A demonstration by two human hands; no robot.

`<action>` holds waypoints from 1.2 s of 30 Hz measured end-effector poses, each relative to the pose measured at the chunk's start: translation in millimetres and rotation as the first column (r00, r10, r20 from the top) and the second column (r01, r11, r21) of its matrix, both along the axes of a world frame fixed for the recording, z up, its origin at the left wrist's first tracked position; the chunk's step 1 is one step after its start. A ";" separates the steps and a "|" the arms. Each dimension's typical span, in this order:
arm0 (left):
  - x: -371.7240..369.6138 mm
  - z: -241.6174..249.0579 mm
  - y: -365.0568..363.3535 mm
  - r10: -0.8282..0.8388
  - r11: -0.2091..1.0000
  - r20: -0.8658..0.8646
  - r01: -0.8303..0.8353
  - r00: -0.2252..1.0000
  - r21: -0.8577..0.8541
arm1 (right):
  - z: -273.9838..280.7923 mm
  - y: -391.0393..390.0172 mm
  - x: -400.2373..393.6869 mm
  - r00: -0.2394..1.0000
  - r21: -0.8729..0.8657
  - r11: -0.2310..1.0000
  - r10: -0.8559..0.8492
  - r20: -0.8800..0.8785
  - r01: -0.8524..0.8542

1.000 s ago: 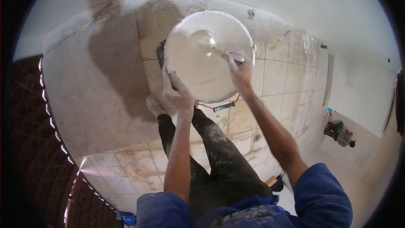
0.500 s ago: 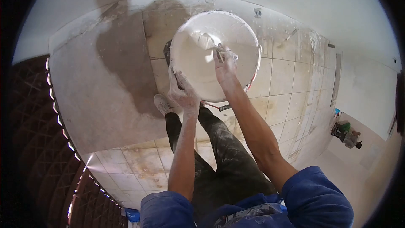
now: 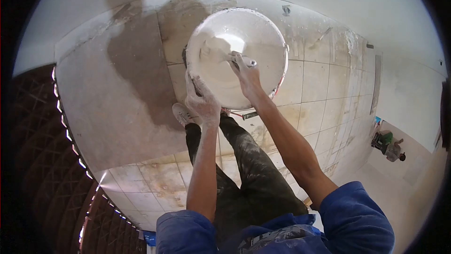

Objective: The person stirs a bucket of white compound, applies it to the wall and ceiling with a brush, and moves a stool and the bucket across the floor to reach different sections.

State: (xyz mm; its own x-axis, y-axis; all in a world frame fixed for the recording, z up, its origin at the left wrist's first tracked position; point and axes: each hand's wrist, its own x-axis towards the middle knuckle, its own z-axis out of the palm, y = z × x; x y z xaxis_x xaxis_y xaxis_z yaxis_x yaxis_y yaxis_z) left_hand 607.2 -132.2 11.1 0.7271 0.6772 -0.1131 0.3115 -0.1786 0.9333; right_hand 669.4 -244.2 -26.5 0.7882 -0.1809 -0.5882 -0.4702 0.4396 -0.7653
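So your right hand (image 3: 246,72) is closed around that tool (image 3: 252,63), its long axis pointing roughly 10 o'clock across the bucket (image 3: 272,42), while your left hand (image 3: 204,103) sits by the rim's 8 o'clock, grip honestly can't tell.

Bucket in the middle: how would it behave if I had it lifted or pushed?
The bucket is likely heavy, since pale mix spreads across its inside, though depth is hard to judge. The mix may slosh if pushed: its surface looks wet. The white-smeared rim could be slippery.
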 end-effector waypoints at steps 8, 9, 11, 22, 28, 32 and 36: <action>1.2 -4.1 -0.6 0.061 0.995 0.007 -0.062 0.998 0.081 | -3.4 -0.3 -24.3 0.936 -0.397 0.857 0.351 -0.014 -0.328; 0.9 0.4 -0.5 0.050 0.993 -0.002 -0.050 0.999 0.109 | 12.9 -8.3 -20.8 0.932 -0.371 0.863 0.361 -0.023 -0.343; 1.2 6.0 -0.1 0.041 0.989 -0.011 -0.039 0.999 0.139 | 27.5 -28.4 -20.7 0.885 -0.418 0.804 0.466 -0.002 -0.424; -0.4 1.9 -1.5 0.043 0.976 -0.039 -0.033 0.998 0.215 | 56.8 -82.8 9.5 0.421 -0.672 0.252 0.902 -0.097 -0.696; 0.5 8.6 -0.9 0.031 0.993 -0.064 -0.023 0.997 0.113 | 61.5 -104.1 44.5 0.087 -0.772 -0.173 0.955 -0.284 -0.611; -0.6 -4.5 -4.9 0.078 0.970 -0.041 -0.067 0.996 0.234 | 44.3 -106.0 68.6 -0.055 -0.880 -0.392 0.918 -0.393 -0.269; -0.3 -7.8 -4.2 0.090 0.983 -0.040 -0.082 0.995 0.163 | 55.7 -90.7 69.8 0.716 -0.874 0.310 0.696 -0.060 -0.374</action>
State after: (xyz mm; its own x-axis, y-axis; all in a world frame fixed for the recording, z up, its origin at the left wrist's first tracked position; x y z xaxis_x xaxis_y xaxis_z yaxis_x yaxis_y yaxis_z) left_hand 606.8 -136.4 3.3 0.6618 0.7490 -0.0305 0.3749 -0.2955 0.8787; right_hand 739.2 -334.9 29.2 0.9787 0.1111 -0.1726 -0.0499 -0.6868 -0.7251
